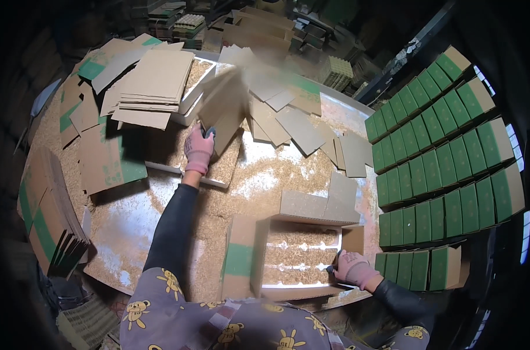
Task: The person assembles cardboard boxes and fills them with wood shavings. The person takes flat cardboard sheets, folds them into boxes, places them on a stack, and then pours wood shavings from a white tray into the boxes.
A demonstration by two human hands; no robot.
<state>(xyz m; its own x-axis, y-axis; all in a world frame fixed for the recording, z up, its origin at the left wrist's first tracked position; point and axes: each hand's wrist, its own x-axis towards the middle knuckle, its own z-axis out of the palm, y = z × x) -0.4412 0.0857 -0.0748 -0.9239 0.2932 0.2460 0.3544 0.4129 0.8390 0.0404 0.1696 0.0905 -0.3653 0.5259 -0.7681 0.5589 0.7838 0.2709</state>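
Observation:
My left hand [199, 151], in a pink glove with dark fingertips, is closed on the lower edge of a brown cardboard sheet [223, 111]. The sheet is tilted and smeared by motion. In front of me stands an opened cardboard box [258, 256], its grey-brown flap [303, 204] raised at the far side. Inside lies a white divided tray [303, 286] whose rows are filled with wood shavings [303, 256]. My right hand [355, 271], gloved alike, is closed at the box's right end, fingertips over the edge beside the tray.
Stacked cardboard sheets [154, 79] lie on another white tray [198, 87] at the far left. Loose cardboard pieces [300, 129] and shavings cover much of the table [259, 154]. Rows of green boxes [434, 169] stand at the right. Folded cartons [52, 210] lean at the left.

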